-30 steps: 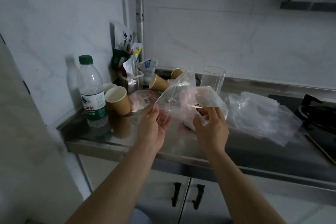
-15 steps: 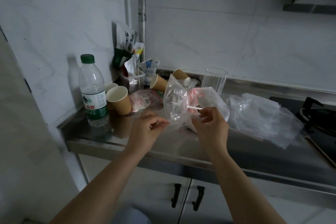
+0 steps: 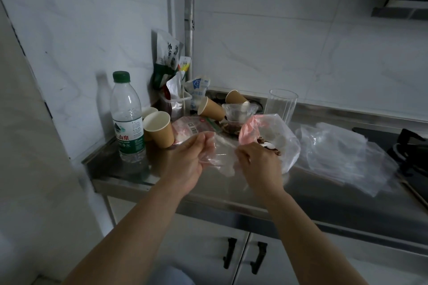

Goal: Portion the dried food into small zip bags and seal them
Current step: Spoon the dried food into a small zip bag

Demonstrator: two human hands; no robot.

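Note:
My left hand (image 3: 188,159) and my right hand (image 3: 258,164) both pinch a small clear zip bag (image 3: 221,155), held low between them just above the steel counter (image 3: 324,192). Right behind my right hand lies a large clear bag (image 3: 281,141) with a pink patch; dark dried food (image 3: 269,146) shows in its mouth. Another small bag with brown dried pieces (image 3: 234,122) sits further back. A heap of empty clear zip bags (image 3: 340,152) lies to the right.
A green-capped water bottle (image 3: 127,118) and paper cups (image 3: 159,128) stand at the left; two more cups (image 3: 212,109) lie tipped behind. Snack packets (image 3: 169,60) lean in the corner. A clear glass (image 3: 281,105) stands at the back. A stove (image 3: 410,152) is at the right.
The small bag stood raised and puffed up between my hands; now both hands have lowered it toward the counter and drawn it flat between them.

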